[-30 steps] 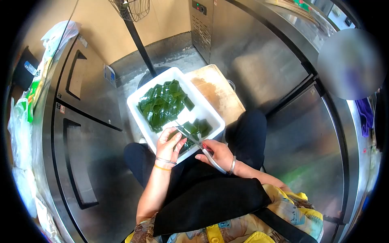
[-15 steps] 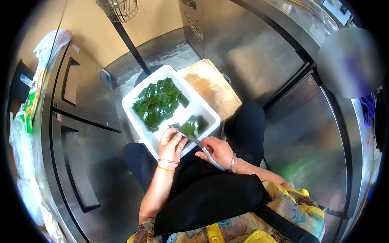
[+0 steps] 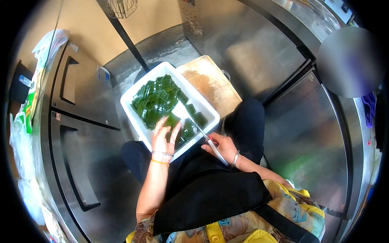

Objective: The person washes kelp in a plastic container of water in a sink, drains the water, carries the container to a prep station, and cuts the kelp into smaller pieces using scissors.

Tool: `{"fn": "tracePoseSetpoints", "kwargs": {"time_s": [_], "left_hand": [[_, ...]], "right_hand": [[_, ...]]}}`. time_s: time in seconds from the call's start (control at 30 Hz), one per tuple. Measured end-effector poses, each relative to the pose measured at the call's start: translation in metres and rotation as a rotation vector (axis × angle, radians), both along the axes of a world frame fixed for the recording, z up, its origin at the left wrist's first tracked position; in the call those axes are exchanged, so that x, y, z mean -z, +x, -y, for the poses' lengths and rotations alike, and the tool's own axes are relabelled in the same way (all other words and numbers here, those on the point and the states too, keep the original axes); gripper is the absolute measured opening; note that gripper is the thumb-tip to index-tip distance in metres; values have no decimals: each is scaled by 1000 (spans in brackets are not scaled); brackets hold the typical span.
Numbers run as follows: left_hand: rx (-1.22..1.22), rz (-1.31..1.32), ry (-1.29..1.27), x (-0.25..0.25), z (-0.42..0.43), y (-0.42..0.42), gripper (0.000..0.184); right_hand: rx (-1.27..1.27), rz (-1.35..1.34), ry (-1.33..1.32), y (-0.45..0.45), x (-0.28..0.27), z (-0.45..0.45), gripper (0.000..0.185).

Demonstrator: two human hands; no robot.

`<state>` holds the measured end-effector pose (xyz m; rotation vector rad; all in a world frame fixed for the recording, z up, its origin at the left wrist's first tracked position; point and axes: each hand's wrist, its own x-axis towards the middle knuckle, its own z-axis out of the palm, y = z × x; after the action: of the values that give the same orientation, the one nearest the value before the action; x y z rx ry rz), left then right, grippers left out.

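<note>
A white tub [image 3: 129, 106] rests by my lap with a heap of glossy dark green kelp pieces [image 3: 156, 99] at its far left. Smaller cut kelp pieces [image 3: 187, 129] lie at the near right of the tub. Over the near side, my left hand [image 3: 162, 139] has its fingers and thumb around a kelp piece [image 3: 172, 120]. In my right hand [image 3: 222, 146] is a pair of scissors [image 3: 216, 150] with pale handles and some red. Their blades look closed and point up and left across the tub, right of my left hand.
A wet wooden board [image 3: 210, 83] lies beneath and behind the tub on the right. Steel cabinets with doors stand on the left [image 3: 87, 162] and right [image 3: 312, 141]. Behind the tub rises a dark pole [image 3: 127, 38] with a wire basket [image 3: 121, 7]. Plastic bags hang along the left edge.
My left hand has moved slightly left and up, with the kelp piece over the tub. The scissors have come away from the left fingers and swung to the right.
</note>
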<state>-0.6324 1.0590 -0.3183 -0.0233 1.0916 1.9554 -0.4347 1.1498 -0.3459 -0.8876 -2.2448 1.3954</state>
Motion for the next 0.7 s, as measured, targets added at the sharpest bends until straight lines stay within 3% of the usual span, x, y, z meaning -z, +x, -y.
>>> {"fn": "tracePoseSetpoints", "kwargs": {"time_s": [0.1,0.23,0.7], "left_hand": [[10,63,34,-1,-2,-7,27],[-14,53,-9,9,-4,-3,25],[184,-342,-55,26,-1,7,27]], "right_hand": [[-52,2,-101,1,0,4,29],[-145,31,49,-2,-3,7,30],[-126,-4,95,-2,0,4,27]]}}
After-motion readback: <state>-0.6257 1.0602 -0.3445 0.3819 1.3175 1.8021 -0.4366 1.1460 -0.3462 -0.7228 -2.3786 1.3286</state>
